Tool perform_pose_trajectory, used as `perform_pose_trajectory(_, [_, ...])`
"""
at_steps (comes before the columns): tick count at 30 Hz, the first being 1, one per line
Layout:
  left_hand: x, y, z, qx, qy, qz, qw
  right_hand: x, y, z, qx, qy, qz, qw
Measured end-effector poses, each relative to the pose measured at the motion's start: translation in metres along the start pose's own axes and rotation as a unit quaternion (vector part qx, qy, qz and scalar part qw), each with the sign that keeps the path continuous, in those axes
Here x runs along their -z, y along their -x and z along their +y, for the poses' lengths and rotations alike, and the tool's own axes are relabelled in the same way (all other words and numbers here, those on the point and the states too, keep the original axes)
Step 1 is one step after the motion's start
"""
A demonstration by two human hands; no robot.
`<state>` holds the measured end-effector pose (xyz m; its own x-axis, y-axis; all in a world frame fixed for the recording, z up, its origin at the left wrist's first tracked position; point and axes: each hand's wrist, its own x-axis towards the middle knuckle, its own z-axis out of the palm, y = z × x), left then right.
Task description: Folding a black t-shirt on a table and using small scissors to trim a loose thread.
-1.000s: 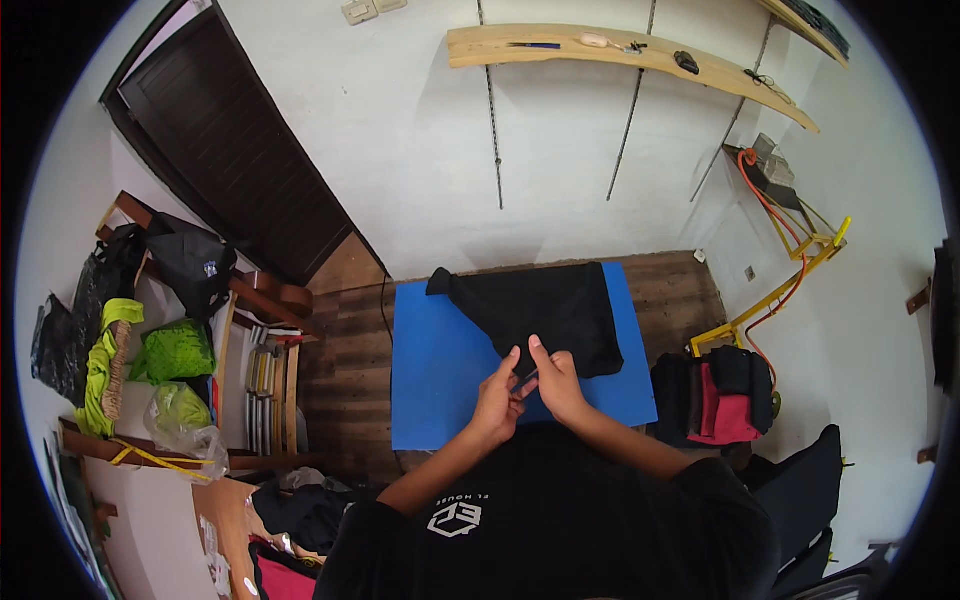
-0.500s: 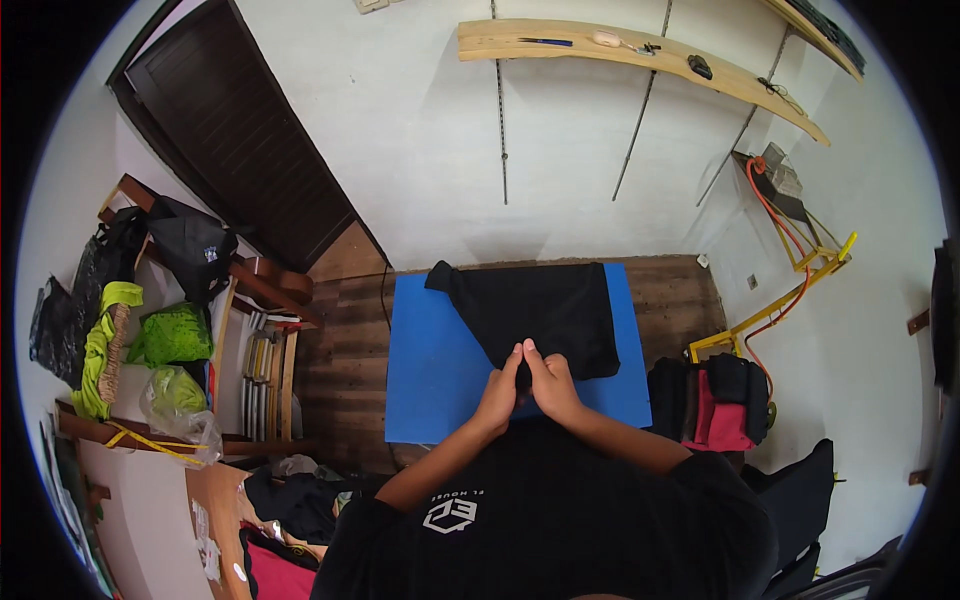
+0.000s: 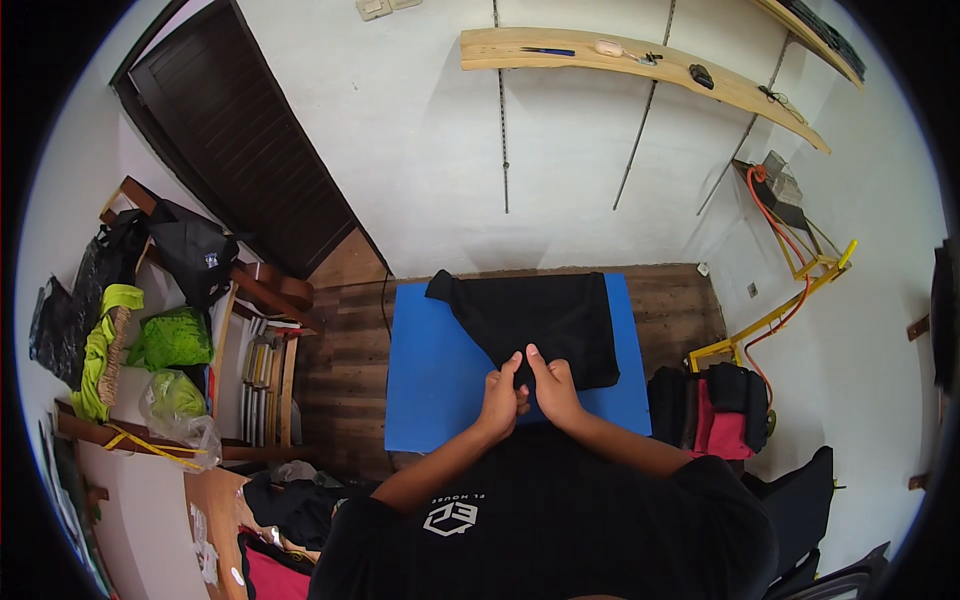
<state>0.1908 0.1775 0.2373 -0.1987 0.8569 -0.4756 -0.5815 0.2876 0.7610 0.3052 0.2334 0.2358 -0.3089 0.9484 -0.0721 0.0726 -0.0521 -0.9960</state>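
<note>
A black garment [image 3: 545,315] lies spread over a blue table top [image 3: 430,400], with a narrow part reaching out toward the far left. Both hands are at its near edge, in front of my body. My left hand [image 3: 502,398] is closed, its fingers curled and its thumb pointing up. Close beside it, my right hand [image 3: 556,390] is closed the same way, thumb raised, with a small gap between the two. Black cloth shows around the hands; whether the fingers grip it is hidden.
To the left, a rack holds black bags [image 3: 190,250] and a green bundle [image 3: 175,335]. Folded black and red clothes [image 3: 725,400] are stacked right of the table, near a yellow metal frame [image 3: 790,310]. A wooden shelf [image 3: 580,50] hangs on the far wall.
My hands have drawn slightly apart; the thumbs, nearly touching before, now have a gap between them. The view has tilted a little, and the garment lies about the same.
</note>
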Motion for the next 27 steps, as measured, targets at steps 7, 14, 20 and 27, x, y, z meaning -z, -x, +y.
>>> perform_pose_trajectory(7, [0.004, -0.011, -0.003, -0.088, -0.035, 0.022, 0.995, -0.002, -0.002, -0.001, 0.019, -0.021, -0.001, 1.000])
perform_pose_trajectory(14, [-0.006, -0.002, 0.003, -0.079, -0.015, -0.054, 0.995, -0.004, -0.002, 0.000, -0.027, -0.103, 0.012, 0.994])
perform_pose_trajectory(20, [-0.004, -0.007, -0.012, -0.064, 0.008, 0.037, 0.997, -0.001, -0.004, 0.011, 0.071, 0.007, 0.030, 0.997])
perform_pose_trajectory(27, [0.012, -0.016, -0.026, -0.111, -0.079, 0.024, 0.990, -0.004, 0.001, 0.008, 0.060, -0.008, 0.027, 0.998])
